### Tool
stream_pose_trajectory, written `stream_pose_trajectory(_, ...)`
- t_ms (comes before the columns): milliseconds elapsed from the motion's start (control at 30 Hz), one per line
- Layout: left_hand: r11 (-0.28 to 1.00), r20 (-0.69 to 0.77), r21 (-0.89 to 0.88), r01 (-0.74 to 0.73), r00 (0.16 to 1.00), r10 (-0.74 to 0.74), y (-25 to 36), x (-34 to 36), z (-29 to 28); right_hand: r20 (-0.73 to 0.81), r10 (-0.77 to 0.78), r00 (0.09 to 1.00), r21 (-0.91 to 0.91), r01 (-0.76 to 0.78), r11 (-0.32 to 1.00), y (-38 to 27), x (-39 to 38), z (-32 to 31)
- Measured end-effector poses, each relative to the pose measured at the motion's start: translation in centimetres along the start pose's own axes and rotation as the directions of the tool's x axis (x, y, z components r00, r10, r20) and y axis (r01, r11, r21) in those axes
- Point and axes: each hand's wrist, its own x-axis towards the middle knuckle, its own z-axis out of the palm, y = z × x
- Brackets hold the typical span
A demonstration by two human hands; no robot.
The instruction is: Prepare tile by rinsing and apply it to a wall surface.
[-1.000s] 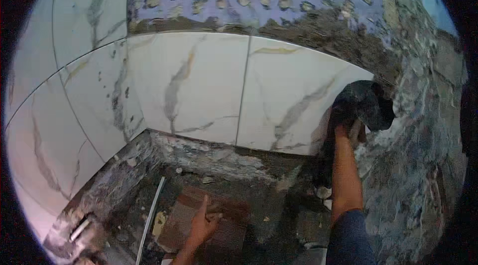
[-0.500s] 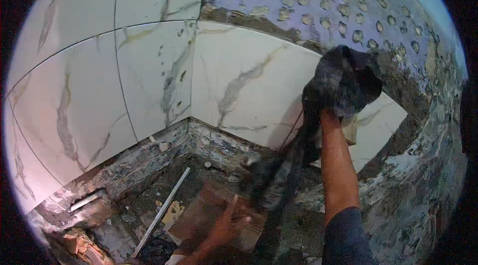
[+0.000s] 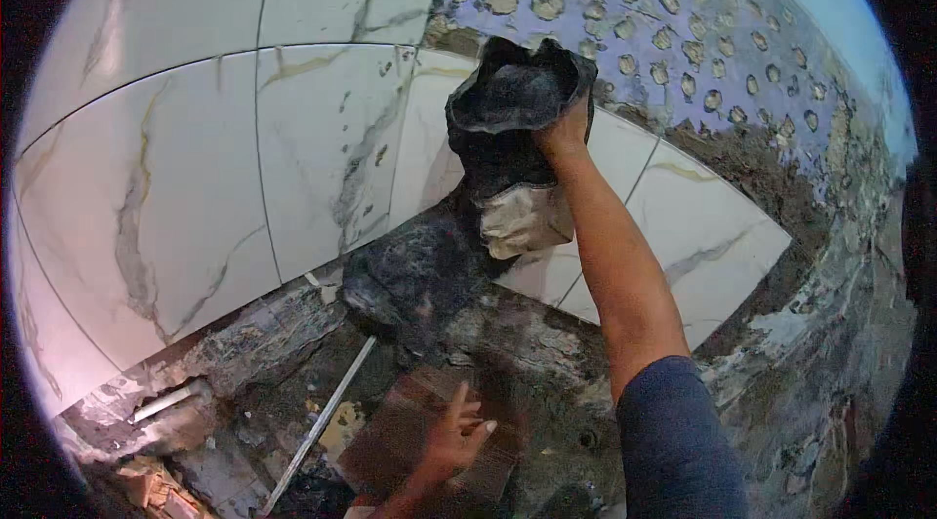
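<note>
A bunched black cloth point(image 3: 517, 95), which looks like a garment with a pale beige patch of lining, is gripped in my right hand point(image 3: 566, 129). It lies against the white marbled wall tiles point(image 3: 634, 178), near the inner corner. A long dark part of the cloth hangs down to the left, over the rough strip below the tiles. My fingers on that side are partly hidden by the folds. Lower down, my left hand point(image 3: 457, 441) is held with its fingers apart and nothing in it, over a brown flat board or box point(image 3: 390, 431).
A thin metal strip point(image 3: 320, 426) leans across the debris-strewn floor. Crumpled brown paper point(image 3: 156, 490) lies at lower left, near a short white pipe point(image 3: 168, 402). Above the tiles, the purple wall point(image 3: 625, 2) is pitted with chipped spots. Rough mortar point(image 3: 781, 197) borders the right tile.
My right hand has moved left across the tiles with the black cloth, uncovering the right-hand tile. My left hand stays nearly in place. The view has shifted slightly.
</note>
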Motion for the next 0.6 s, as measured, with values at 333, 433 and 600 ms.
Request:
stream_pose_trajectory(333,0.997,-0.069,-0.083,0.004,0.998,-0.010,2.5,-0.9,-0.5,-0.034,0.292,0.956,0.509,-0.235,0.828,14.9,-10.4,-7.3)
stream_pose_trajectory(433,0.998,-0.065,0.008,-0.055,0.996,0.055,1.9,-0.9,-0.3,-0.013,0.267,0.964,0.514,-0.223,0.828,21.5,-14.9,-14.3)
stream_pose_trajectory(600,0.988,-0.047,0.129,-0.087,0.995,0.093,0.5,0.1,0.3,0.028,0.237,0.971,0.540,-0.215,0.814,20.2,-21.6,-19.3)
